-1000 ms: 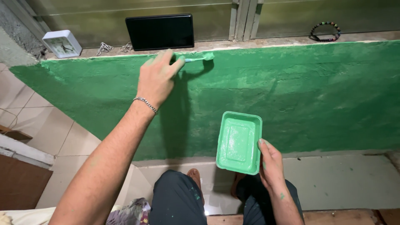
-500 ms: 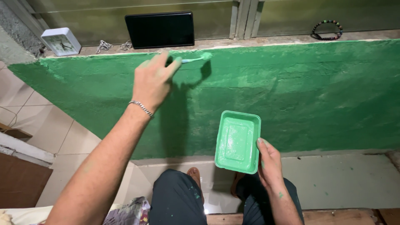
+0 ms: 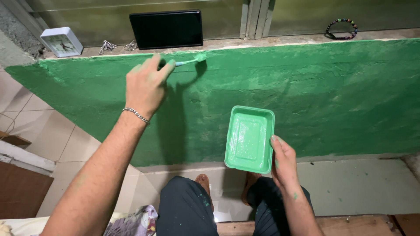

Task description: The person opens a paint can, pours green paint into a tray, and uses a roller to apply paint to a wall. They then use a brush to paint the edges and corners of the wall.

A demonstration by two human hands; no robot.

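Since a second ago the left hand (image 3: 144,85), fingers closed on a small brush (image 3: 192,60), has slid left along the green wall (image 3: 332,91)'s top edge, bristles at about 11 o'clock just below the ledge (image 3: 280,41). Unpainted edge runs leftward toward the white clock (image 3: 61,42). At 5 o'clock the right hand (image 3: 284,164) grips the green paint tray (image 3: 249,139), which has barely shifted.
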